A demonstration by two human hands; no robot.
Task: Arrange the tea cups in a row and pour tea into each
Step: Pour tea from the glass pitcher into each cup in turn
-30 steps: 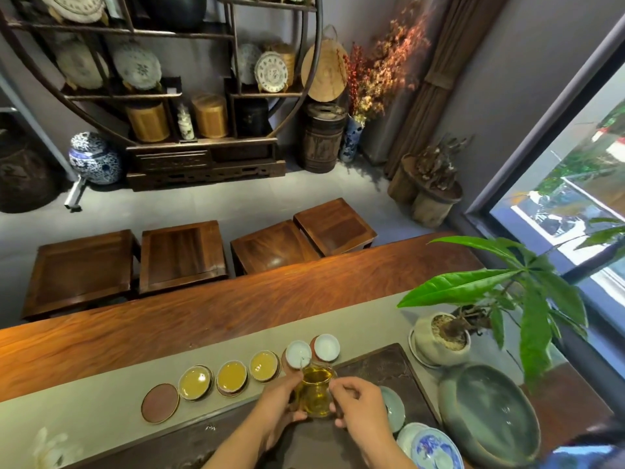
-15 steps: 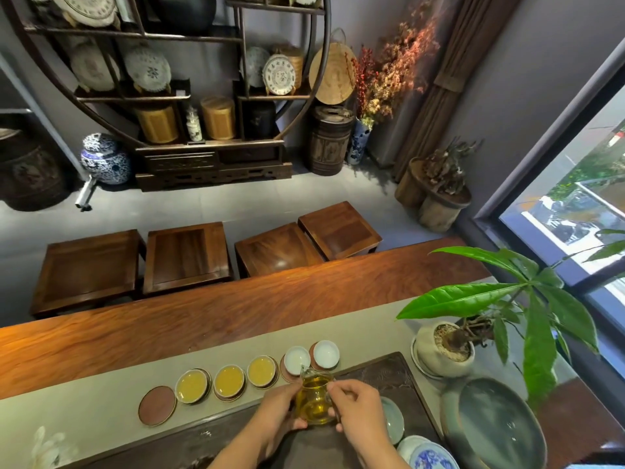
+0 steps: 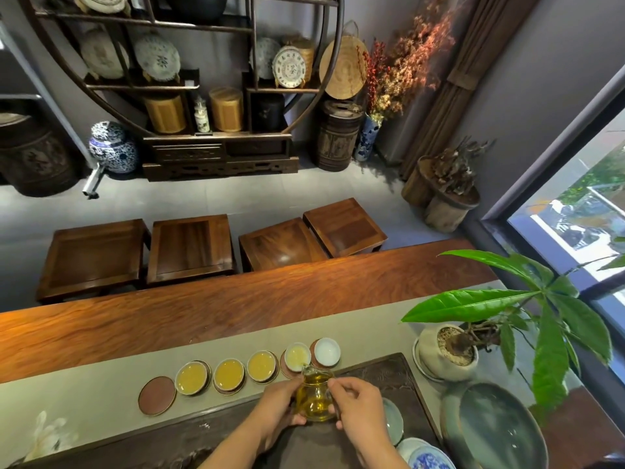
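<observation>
A row of small tea cups on brown coasters runs along the grey runner (image 3: 101, 394). Three cups (image 3: 229, 374) hold amber tea. The fourth cup (image 3: 297, 355) holds a little pale tea. The fifth cup (image 3: 327, 351) looks white and empty. A bare coaster (image 3: 157, 395) lies at the left end. Both hands hold a glass pitcher (image 3: 315, 397) of golden tea, tilted with its spout over the fourth cup. My left hand (image 3: 275, 406) supports its left side; my right hand (image 3: 360, 409) grips its handle side.
A dark carved tea tray (image 3: 378, 374) lies under my hands. To the right are a potted plant (image 3: 449, 353), a large grey-green bowl (image 3: 500, 431), a celadon dish (image 3: 394, 424) and a blue-white lid (image 3: 427, 460). Wooden stools (image 3: 189, 245) stand beyond the table.
The pitcher has tilted forward over the fourth cup, which held nothing before and now has a little tea. The camera view shifted slightly.
</observation>
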